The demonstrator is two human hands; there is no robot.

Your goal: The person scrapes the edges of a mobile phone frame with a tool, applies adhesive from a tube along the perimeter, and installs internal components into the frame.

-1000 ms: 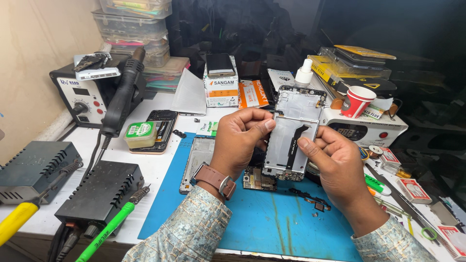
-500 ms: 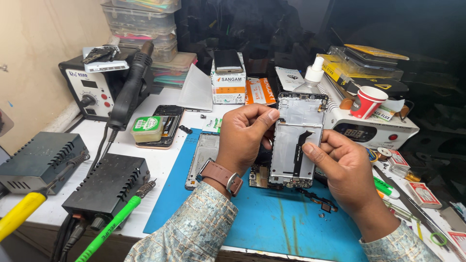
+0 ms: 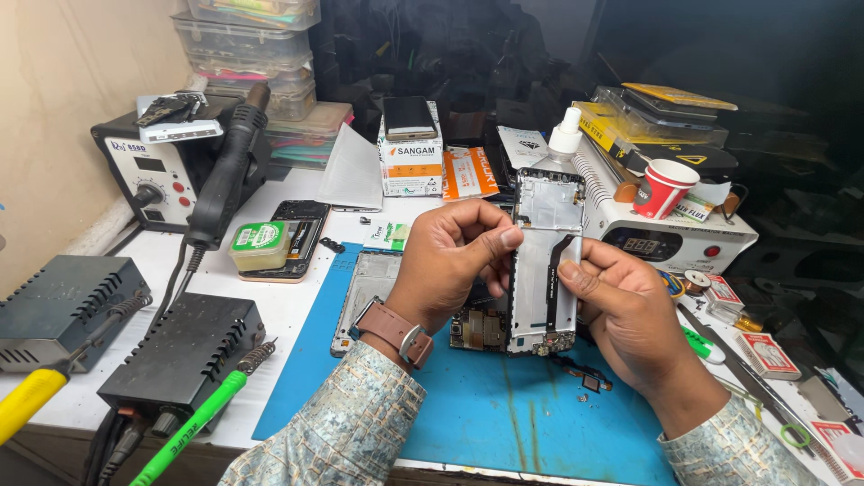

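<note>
Upright between both hands, the silver-grey metal phone frame (image 3: 543, 261) shows its inner face: a pale flat plate with a thin black ribbon cable running down its middle, a cut-out section at the top and small dark parts along the bottom edge. Its long axis stands nearly vertical, top end pointing away toward the back of the desk (image 3: 270, 297), bottom end hanging just above the blue rubber work mat (image 3: 504, 414). The left hand (image 3: 450, 261) has its fingers closed on the frame's left edge, thumb pressed to the face. The right hand (image 3: 630, 315) grips the right edge, thumb laid on the plate beside the cable. Behind the frame sits a white heating machine (image 3: 666, 238) carrying a red paper cup (image 3: 664, 187).
</note>
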